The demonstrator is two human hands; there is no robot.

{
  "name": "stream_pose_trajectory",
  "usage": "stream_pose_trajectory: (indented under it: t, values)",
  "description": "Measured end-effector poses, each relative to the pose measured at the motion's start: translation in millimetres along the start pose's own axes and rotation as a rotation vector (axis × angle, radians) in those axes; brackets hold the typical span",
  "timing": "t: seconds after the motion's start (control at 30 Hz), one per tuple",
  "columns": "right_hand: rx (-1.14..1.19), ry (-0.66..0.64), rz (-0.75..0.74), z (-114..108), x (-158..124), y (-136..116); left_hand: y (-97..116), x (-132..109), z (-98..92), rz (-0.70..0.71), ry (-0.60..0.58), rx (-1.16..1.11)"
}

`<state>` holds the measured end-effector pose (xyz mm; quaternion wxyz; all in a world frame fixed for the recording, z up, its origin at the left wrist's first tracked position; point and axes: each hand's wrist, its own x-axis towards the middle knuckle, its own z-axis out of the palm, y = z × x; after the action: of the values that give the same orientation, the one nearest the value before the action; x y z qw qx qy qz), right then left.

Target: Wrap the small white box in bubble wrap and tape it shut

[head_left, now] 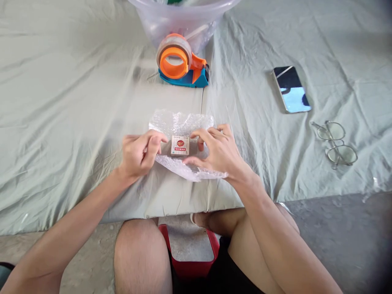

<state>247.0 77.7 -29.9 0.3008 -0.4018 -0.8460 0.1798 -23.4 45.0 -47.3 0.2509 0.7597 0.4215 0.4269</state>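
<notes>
A small box (180, 146) with a red print on its pale top lies on a sheet of bubble wrap (180, 121), near the front edge of the cloth-covered table. At the left end of the wrap, my left hand (143, 152) is closed, its thumb and curled fingers pinching the edge of the wrap. My right hand (216, 150) is open at the box's right side, thumb and fingers apart, with a gap to the box. Its thumb lies over the near part of the wrap.
Behind the wrap stands an orange and blue tape dispenser (183, 65), in front of a translucent plastic basin (183, 20). A phone (292, 90) and eyeglasses (336, 143) lie to the right on the wrinkled green cloth (76, 102). A red frame (192, 267) shows below the table edge.
</notes>
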Motion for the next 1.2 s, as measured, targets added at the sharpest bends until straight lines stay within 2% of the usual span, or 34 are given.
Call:
stream_pose_trajectory:
  t: [0.13,0.23,0.37,0.43,0.5,0.57,0.6,0.67,0.77,0.87,1.0,1.07,1.2]
  values:
    - [-0.118,-0.071,-0.044,13.0,-0.2,-0.5,2.5,10.5,-12.1,-0.045,-0.009,0.011]
    - [-0.062,-0.106,-0.004,10.7,2.6,-1.9,2.8,16.3,-20.4,-0.052,-0.04,0.062]
    - [0.167,-0.114,0.103,-5.2,7.6,8.5,-2.3,19.9,-17.9,0.119,-0.064,0.315]
    - [0.264,-0.007,0.169,-11.4,8.1,19.8,-5.5,20.8,-14.1,0.203,-0.135,0.443]
    - [0.293,0.174,0.242,-14.4,6.1,34.4,-8.8,21.4,-12.0,0.222,-0.226,0.51]
    - [0.224,0.324,0.317,-15.3,1.9,50.3,-12.5,21.6,-12.6,0.195,-0.282,0.529]
    - [0.166,0.356,0.345,-15.7,-0.7,57.8,-14.6,21.6,-13.7,0.175,-0.291,0.529]
    - [0.058,0.339,0.373,-17.0,-5.9,70.0,-19.0,21.5,-16.5,0.14,-0.292,0.529]
    - [-0.016,0.247,0.375,-20.9,-11.6,77.8,-24.4,21.7,-20.3,0.111,-0.298,0.538]
    - [-0.075,0.218,0.385,-25.2,-13.7,71.5,-26.3,22.7,-22.4,0.095,-0.335,0.518]
    - [-0.133,0.308,0.305,-26.6,-11.8,50.3,-26.6,23.7,-24.5,0.052,-0.382,0.487]
    - [-0.127,0.308,0.257,-23.6,-10.6,43.8,-27.8,23.7,-25.3,0.03,-0.404,0.473]
    - [-0.154,0.221,0.239,-13.0,-9.8,54.0,-31.6,23.4,-25.6,0.025,-0.434,0.458]
